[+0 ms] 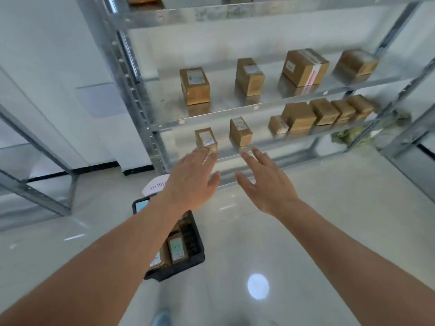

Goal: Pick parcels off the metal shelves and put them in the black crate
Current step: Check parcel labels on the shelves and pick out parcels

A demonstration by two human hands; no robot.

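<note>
Parcels: brown boxes on two tiers of the metal shelves [235,111]; a small parcel [206,140] and a taller parcel [240,132] stand apart near the lower tier's front edge.
Left hand [193,182]: fingers straight, spread, holding nothing; fingertips overlap the small parcel's base, contact unclear.
Right hand [267,182]: fingers straight, empty, just below the taller parcel.
Crate [195,243]: black, on the floor under the left forearm, labelled parcels inside.

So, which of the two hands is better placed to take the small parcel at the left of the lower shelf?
The left hand: its fingertips already reach the small parcel. The right hand is open further right.
</note>
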